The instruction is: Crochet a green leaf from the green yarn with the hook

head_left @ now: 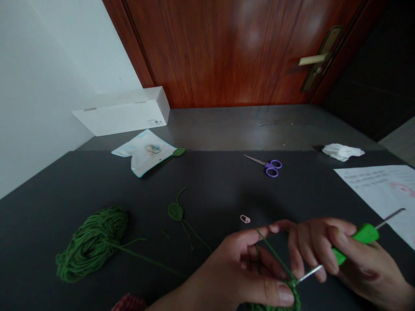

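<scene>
At the lower right, my right hand is closed around the green handle of a crochet hook. Its metal tip meets the edge of a green crochet piece, which is partly cut off at the bottom of the view. My left hand pinches that piece between thumb and fingers, and a strand of green yarn runs taut over its raised index finger. Another green strand trails from a skein of yarn at the left toward my left forearm. A pink stitch marker lies just beyond my left hand.
A small round green crochet piece with loose tails lies mid-table. Purple-handled scissors are farther back. A clear-white pouch with a green leaf-shaped piece, a white box, crumpled tissue and printed paper surround the workspace.
</scene>
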`<state>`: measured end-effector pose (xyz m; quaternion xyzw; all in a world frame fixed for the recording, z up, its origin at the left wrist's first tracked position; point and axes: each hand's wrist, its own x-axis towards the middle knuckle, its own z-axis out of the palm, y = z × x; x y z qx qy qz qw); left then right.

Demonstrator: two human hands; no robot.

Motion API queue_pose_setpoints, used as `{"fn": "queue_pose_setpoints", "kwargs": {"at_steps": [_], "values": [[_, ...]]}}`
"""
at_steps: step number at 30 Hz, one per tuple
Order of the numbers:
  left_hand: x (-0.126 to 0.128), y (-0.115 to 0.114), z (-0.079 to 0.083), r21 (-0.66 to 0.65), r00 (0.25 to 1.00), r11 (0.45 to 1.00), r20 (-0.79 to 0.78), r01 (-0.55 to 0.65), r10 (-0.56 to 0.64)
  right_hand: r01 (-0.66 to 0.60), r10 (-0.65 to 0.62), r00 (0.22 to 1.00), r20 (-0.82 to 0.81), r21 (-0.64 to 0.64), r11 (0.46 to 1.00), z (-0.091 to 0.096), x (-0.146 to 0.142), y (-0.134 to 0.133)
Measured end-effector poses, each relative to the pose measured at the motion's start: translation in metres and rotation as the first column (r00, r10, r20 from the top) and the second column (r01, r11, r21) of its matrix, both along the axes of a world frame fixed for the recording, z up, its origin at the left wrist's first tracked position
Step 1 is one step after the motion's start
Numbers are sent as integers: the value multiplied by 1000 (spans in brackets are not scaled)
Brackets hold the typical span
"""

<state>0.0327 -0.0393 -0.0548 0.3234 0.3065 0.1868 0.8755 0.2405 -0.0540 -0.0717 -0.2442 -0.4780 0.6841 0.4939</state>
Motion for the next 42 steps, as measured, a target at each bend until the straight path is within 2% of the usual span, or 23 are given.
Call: {"fn": "queue_pose_setpoints", "kwargs": {"at_steps": [7,19,24,36,42], "values": [[0,2,3,-9,1000,1000,-12,-20,20,22,-22,1000,11,22,1000,7,-3,-2],[1,-2,-1,9,996,996,-20,-92,92,41,-42,998,36,37,998,5,-2,-4],[1,-2,-4,-42,993,992,-23,-119,118,56,-59,996,62,53,997,5,-1,-4],[1,-3,-10,-20,981,982,-32,-190,189,82,-115,978,173,187,979,4,0,-4],[0,-4,-9,-2,976,977,-47,-214,213,41,-116,957,267,272,962,1,6,-6]]}}
